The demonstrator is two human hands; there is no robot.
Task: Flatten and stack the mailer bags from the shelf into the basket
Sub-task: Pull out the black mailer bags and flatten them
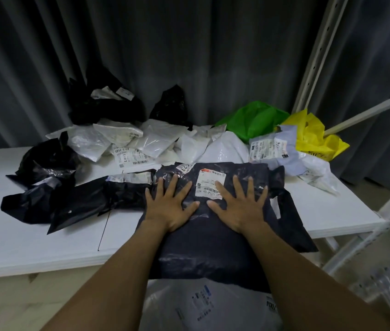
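Note:
A large dark navy mailer bag (215, 249) lies on the white shelf board (22, 235) and hangs over its front edge. A white shipping label (209, 185) is stuck near its far end. My left hand (170, 206) and my right hand (239, 204) press flat on the bag side by side, fingers spread and straight. Below the shelf edge, white mailer bags (203, 306) lie stacked; the basket under them is not visible.
Crumpled mailers cover the back of the shelf: black ones (46, 168) on the left, white ones (141, 139) in the middle, a pale blue one (275, 149), a green bag (253, 120) and a yellow bag (318, 137) at the right. White shelf uprights (313, 68) stand right.

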